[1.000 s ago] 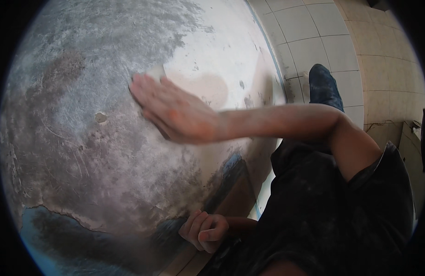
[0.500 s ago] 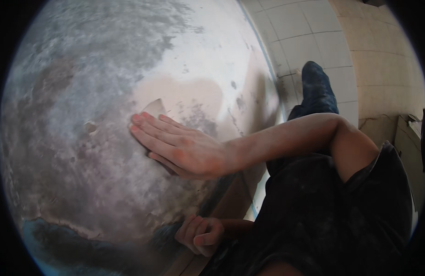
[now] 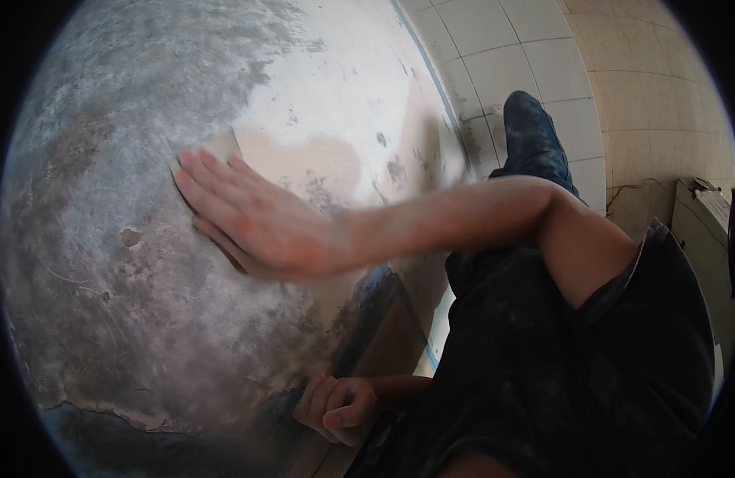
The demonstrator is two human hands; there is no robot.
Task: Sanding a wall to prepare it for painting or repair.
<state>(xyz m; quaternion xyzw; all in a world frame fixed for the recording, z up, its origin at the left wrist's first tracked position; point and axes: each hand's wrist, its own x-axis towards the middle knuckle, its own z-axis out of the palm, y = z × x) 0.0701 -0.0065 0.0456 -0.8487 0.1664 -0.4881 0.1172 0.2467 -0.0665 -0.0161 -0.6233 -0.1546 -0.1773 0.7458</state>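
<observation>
My right hand (image 3: 260,219) lies with fingers stretched over a sheet of sandpaper (image 3: 222,146), pressing it flat against a patchy plastered wall (image 3: 136,319). A pale corner of the sheet shows past the fingertips, and a dark edge sticks out under the palm; the hand hides the rest. The right arm reaches across from the right, dusty along the forearm. Lower down, my left hand (image 3: 336,408) is curled into a loose fist close to the wall's lower part, with nothing visible in it.
Blue paint (image 3: 97,442) borders the plaster at the lower left. Grey-white floor tiles (image 3: 495,76) run along the wall's far edge, with beige tiles (image 3: 646,103) beyond. One dark shoe (image 3: 531,131) stands on the tiles. A pale box-like piece (image 3: 702,231) stands at the right.
My right hand has slid left and up along the wall with the sandpaper under it. The left fist stays nearly in place. The whole view has shifted slightly.
</observation>
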